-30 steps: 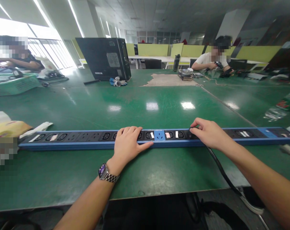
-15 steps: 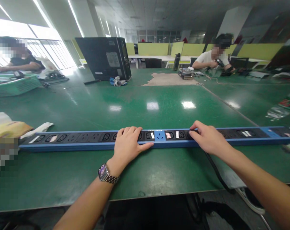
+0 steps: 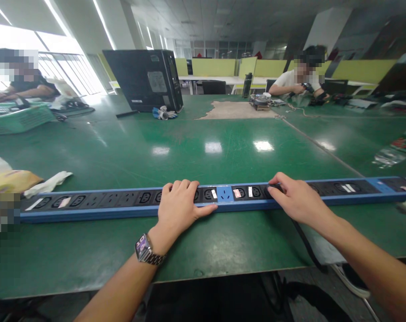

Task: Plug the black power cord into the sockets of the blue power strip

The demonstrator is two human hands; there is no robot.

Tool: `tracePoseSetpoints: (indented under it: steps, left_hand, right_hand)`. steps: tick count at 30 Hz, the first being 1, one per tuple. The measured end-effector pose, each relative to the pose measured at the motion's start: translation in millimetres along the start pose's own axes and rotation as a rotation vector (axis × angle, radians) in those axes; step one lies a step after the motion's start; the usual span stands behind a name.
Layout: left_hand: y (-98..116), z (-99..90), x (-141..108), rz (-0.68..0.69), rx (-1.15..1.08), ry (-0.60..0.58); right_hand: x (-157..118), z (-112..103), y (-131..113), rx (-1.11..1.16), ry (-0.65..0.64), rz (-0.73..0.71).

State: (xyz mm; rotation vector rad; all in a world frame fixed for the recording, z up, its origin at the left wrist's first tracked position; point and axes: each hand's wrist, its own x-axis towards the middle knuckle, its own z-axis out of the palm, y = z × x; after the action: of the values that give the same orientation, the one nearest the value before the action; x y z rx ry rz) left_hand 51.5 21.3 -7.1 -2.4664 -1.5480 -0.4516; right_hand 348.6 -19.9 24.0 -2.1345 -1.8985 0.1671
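- Head view: the long power strip lies across the green table.
- My left hand grips the power strip, left of its blue socket.
- My right hand pinches a mostly hidden black plug at the strip, right of that socket.
- Nearer me than the strip, a black cable hangs.

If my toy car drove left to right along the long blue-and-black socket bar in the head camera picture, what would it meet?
Slanted white sticker → pinkish-white sticker → bare left hand → blue square socket → red-and-white sticker → bare right hand → pair of white stickers → blue section.
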Motion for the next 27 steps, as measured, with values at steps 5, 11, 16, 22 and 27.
tracePoseSetpoints:
  steps: [5,11,16,22,27]
  left_hand:
    - [1.1,-1.2,-0.1,-0.011,-0.004,-0.015]
    - [1.5,0.5,-0.7,-0.018,0.001,0.010]
    - [2.2,0.5,-1.4,-0.012,-0.017,0.027]
    - [2.0,0.7,-1.5,-0.009,-0.009,0.021]
    - [1.8,0.6,-2.4,-0.005,-0.019,0.026]
  right_hand:
    - [-4.4,-52.0,-10.2,0.292,0.490,0.046]
    - [-3.4,-53.4,-71.7,0.501,-0.108,-0.148]
    - [23.5,2.7,-97.5,0.433,-0.189,-0.136]
    - [35.0,7.8,-103.4,0.246,-0.123,-0.108]
    - [26.7,9.8,-113.4,0.057,-0.133,-0.151]
